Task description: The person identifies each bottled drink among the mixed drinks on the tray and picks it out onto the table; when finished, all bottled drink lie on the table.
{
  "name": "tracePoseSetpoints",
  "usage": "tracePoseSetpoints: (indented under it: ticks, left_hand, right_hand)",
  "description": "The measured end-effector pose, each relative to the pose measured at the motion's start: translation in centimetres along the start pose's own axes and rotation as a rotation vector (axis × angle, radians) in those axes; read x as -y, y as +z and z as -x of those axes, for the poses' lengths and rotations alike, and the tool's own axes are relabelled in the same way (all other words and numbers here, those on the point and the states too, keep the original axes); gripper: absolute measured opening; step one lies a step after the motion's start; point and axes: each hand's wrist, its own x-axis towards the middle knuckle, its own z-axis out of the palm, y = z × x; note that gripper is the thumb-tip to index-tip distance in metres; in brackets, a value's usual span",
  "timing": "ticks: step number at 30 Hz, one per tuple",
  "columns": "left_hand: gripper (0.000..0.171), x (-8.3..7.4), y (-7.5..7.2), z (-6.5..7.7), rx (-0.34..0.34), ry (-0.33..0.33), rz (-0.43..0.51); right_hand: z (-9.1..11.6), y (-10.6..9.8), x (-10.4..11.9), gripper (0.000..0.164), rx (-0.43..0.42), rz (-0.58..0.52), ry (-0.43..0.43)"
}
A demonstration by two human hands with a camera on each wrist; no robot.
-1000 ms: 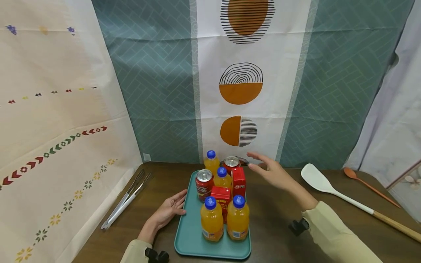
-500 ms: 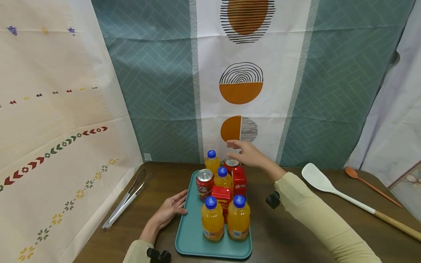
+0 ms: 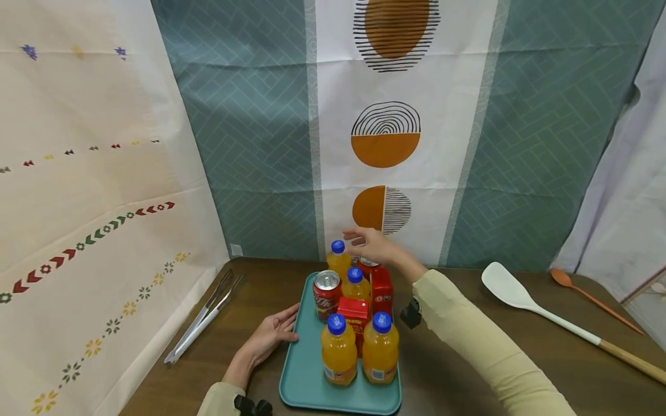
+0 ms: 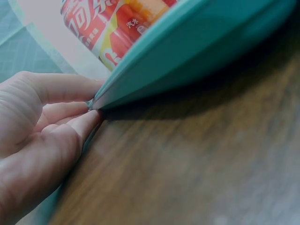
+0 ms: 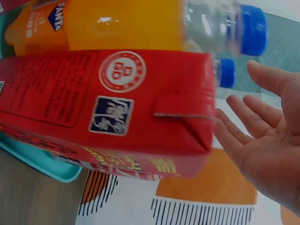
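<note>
At the left rim of a teal tray (image 3: 307, 393), my left hand (image 3: 267, 341) pinches the edge between thumb and fingers, as the left wrist view also shows. My right hand (image 3: 369, 245) hovers over the tray's back end, fingers loosely extended and holding nothing. Just below it stand the rear orange soda bottle (image 3: 339, 264) with its blue cap and a soda can (image 3: 367, 263), partly hidden by the hand. In the right wrist view a red drink carton (image 5: 108, 98) and a Fanta bottle (image 5: 126, 26) lie close to the open fingers.
Also on the tray are a red can (image 3: 326, 297), a shorter red carton (image 3: 355, 315), a middle bottle (image 3: 356, 289) and two front bottles (image 3: 339, 352). Metal tongs (image 3: 205, 318) lie left; a white spatula (image 3: 512, 292) and orange spoon (image 3: 593, 297) lie right.
My right hand has moved left and slightly inward, from beside the tray to above its rear bottle and can. My left hand stays at the tray's edge.
</note>
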Motion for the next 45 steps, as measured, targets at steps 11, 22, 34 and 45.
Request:
tracePoseSetpoints:
  ticks: [11,22,34,45]
  left_hand:
    - [0.085,-0.2,0.0,0.1,-0.010,0.003,-0.003]
    - [0.083,-0.2,0.1,0.2,-0.012,-0.010,0.013]
    - [0.084,-0.2,0.3,-0.1,-0.029,-0.014,-0.002]
    - [0.083,-0.2,0.2,-0.1,-0.027,-0.012,-0.001]
  right_hand:
    - [-1.1,1.6,0.1,0.053,0.054,0.033,-0.012]
    - [-1.7,2.4,-0.2,0.050,0.001,0.021,0.060]
    - [-2.1,2.9,-0.6,0.043,-0.069,0.016,0.069]
    - [-2.3,3.3,-0.2,0.037,-0.124,-0.019,0.081]
